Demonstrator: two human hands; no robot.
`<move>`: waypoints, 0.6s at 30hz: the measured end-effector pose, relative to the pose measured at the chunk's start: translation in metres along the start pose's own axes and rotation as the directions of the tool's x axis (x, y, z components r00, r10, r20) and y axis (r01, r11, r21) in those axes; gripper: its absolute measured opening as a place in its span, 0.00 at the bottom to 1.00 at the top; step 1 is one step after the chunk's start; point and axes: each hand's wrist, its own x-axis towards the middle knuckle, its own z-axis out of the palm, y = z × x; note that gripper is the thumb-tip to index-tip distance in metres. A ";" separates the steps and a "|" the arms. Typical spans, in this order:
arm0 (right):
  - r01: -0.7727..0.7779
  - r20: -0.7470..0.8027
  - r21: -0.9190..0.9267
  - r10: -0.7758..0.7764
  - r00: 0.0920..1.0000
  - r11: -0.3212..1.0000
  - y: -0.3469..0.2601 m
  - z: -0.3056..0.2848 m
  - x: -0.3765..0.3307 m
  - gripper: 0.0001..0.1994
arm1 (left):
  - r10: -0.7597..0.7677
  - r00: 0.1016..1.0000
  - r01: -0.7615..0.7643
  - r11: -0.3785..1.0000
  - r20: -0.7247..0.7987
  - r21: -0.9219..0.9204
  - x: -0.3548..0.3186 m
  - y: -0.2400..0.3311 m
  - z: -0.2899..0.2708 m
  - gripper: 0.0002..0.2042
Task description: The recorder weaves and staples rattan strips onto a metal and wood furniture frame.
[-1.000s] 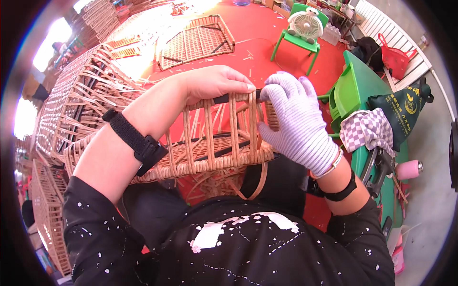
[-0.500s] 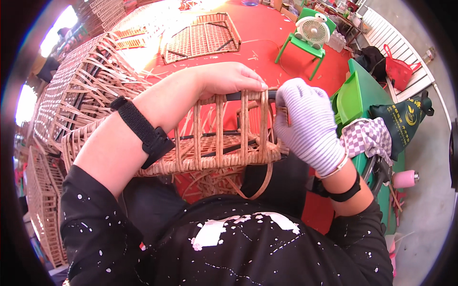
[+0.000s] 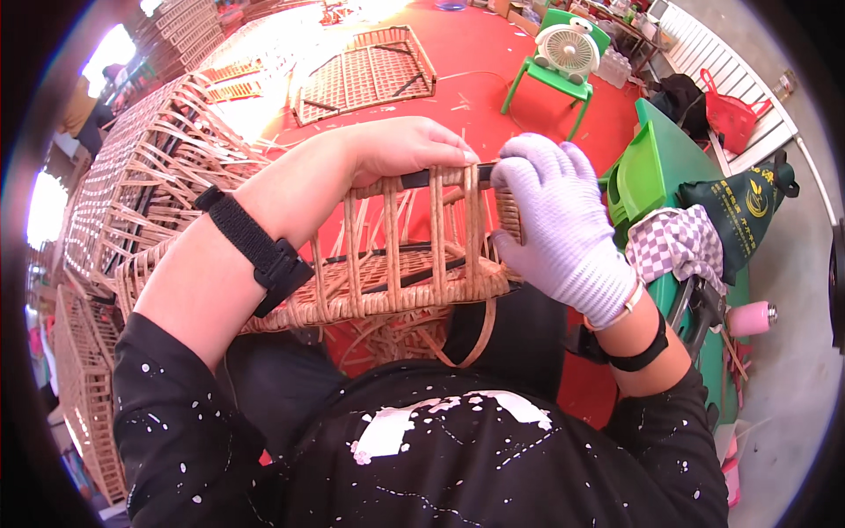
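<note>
A half-woven wicker basket (image 3: 378,304) of brown strips over a dark frame stands on its side in front of my lap. My bare left hand (image 3: 409,145) is closed on its upper rail (image 3: 414,182), the fingertips pinching close to the upright strips. In a white knit glove, my right hand (image 3: 550,211) grips the basket's right corner; its fingers curl over the rail's end and the thumb lies lower on the corner post. Part of the left fingers is hidden behind the rail. A loose strip (image 3: 480,339) hangs below the basket's right end.
Larger wicker pieces (image 3: 132,176) are stacked at the left. A woven panel (image 3: 361,79) lies on the red floor. A green chair (image 3: 563,75) holds a fan. To the right, a green table (image 3: 664,150) bears a checked cloth (image 3: 673,242) and a dark green bag (image 3: 735,220); a pink bottle (image 3: 750,319) is beside it.
My right thumb has dropped away from the fingers, and the gloved hand has opened somewhat around the corner. The basket and left hand have shifted slightly left in view.
</note>
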 end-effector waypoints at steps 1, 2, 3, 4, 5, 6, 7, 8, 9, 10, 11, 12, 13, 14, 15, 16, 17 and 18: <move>-0.004 -0.003 -0.001 0.004 1.000 1.000 -0.002 0.006 0.001 0.24 | -0.001 1.000 0.001 1.000 -0.002 0.011 -0.001 0.000 -0.001 0.18; -0.014 0.016 -0.039 0.015 1.000 0.999 -0.005 0.012 0.001 0.27 | -0.004 1.000 0.004 1.000 -0.003 0.004 -0.003 0.000 -0.001 0.17; -0.027 0.034 -0.078 0.030 0.999 0.997 -0.006 0.018 0.001 0.29 | -0.004 1.000 0.004 1.000 0.002 0.011 -0.001 0.001 0.000 0.17; -0.057 0.044 -0.082 0.061 0.997 0.995 -0.006 0.023 -0.001 0.32 | -0.013 1.000 0.013 1.000 0.003 -0.009 0.000 0.002 0.001 0.17; -0.062 0.040 -0.084 0.066 0.997 0.995 -0.004 0.024 -0.003 0.32 | -0.022 1.000 0.022 0.999 0.003 -0.029 0.002 0.004 0.002 0.17; -0.077 -0.016 -0.050 0.076 0.997 0.996 -0.005 0.025 -0.004 0.33 | -0.024 1.000 0.024 0.999 0.001 -0.029 0.001 0.002 0.001 0.17; -0.089 -0.073 -0.014 0.088 0.993 0.996 -0.005 0.026 -0.004 0.33 | -0.018 1.000 0.019 0.999 0.013 -0.045 0.001 0.001 0.000 0.17; -0.063 -0.145 0.049 0.070 0.987 0.997 -0.003 0.027 -0.006 0.31 | -0.012 1.000 0.014 0.998 0.024 -0.060 0.000 0.000 -0.001 0.17; -0.065 -0.146 0.047 0.071 0.987 0.997 0.001 0.030 -0.008 0.31 | -0.011 1.000 0.012 0.998 0.026 -0.059 0.000 0.000 -0.001 0.17; -0.009 -0.198 0.070 0.023 0.980 0.997 0.005 0.034 -0.010 0.29 | -0.017 1.000 0.018 0.999 0.009 -0.035 0.000 0.002 0.000 0.16; 0.048 -0.251 0.091 -0.024 0.968 0.995 0.008 0.037 -0.010 0.26 | -0.024 1.000 0.023 1.000 -0.009 -0.010 0.000 0.003 0.001 0.16; 0.079 -0.280 0.054 -0.061 0.958 0.995 0.004 0.034 -0.009 0.22 | -0.023 1.000 0.022 1.000 -0.008 -0.010 0.000 0.002 0.002 0.16; 0.079 -0.281 0.053 -0.061 0.958 0.995 0.007 0.036 -0.010 0.22 | 0.001 1.000 -0.001 1.000 -0.014 -0.014 0.000 0.001 0.002 0.16; 0.104 -0.291 0.037 -0.089 0.953 0.994 0.010 0.041 -0.012 0.21 | 0.024 0.999 -0.024 1.000 -0.021 -0.017 0.000 0.001 0.003 0.16; 0.131 -0.301 0.022 -0.119 0.946 0.991 0.012 0.044 -0.012 0.20 | 0.024 0.999 -0.025 1.000 -0.022 -0.016 -0.001 0.002 0.003 0.16; 0.107 -0.314 0.024 -0.094 0.945 0.994 0.010 0.039 -0.011 0.18 | -0.009 1.000 0.008 1.000 -0.022 -0.025 -0.001 0.004 0.004 0.15; 0.107 -0.314 0.024 -0.094 0.945 0.994 0.013 0.039 -0.012 0.18 | -0.041 0.999 0.040 0.999 -0.022 -0.033 -0.001 0.005 0.004 0.14; 0.107 -0.338 0.050 -0.084 0.937 0.993 0.016 0.040 -0.014 0.17 | -0.042 0.999 0.041 0.999 -0.026 -0.033 -0.001 0.004 0.004 0.14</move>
